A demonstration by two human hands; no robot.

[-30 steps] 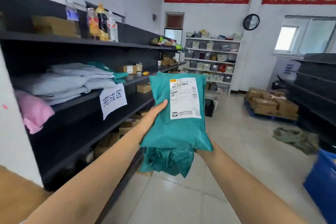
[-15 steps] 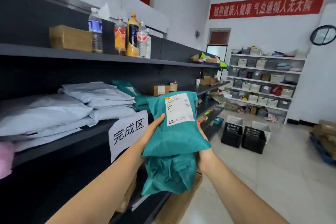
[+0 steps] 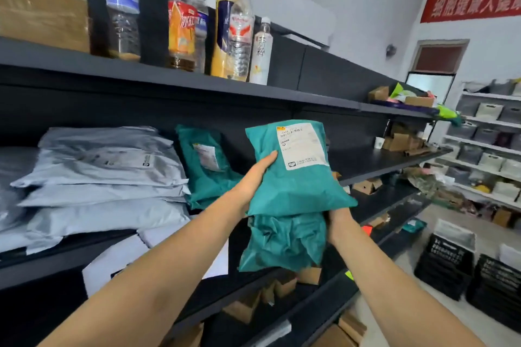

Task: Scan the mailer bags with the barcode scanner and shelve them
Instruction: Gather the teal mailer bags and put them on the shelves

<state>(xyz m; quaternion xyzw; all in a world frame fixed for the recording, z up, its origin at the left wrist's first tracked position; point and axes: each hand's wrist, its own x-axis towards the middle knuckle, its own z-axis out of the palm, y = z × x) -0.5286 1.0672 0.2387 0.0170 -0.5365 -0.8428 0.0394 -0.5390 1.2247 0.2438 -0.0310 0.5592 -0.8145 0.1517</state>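
The left hand (image 3: 253, 180) pinches 2 bags (image 3: 293, 177) just in front of the shelf (image 3: 380, 160), thumb on top. The right hand (image 3: 338, 220) supports from below, fingers hidden. The crumpled lower bag (image 3: 284, 242) may slip out and fall.

A: What furniture stands on the left?
B: A long dark grey metal shelving unit (image 3: 324, 98), along a white painted wall (image 3: 366, 8).
A: And at the far end?
B: A white open rack of grey and white bins (image 3: 485, 149), beside a bright doorway with a dark red panel above it (image 3: 428, 84). A red banner with yellow characters (image 3: 473, 3) hangs high.
A: The floor?
B: Pale smooth tiles (image 3: 423, 318), in even bright light. 2 black plastic lattice crates (image 3: 442, 270) stand there, side by side.
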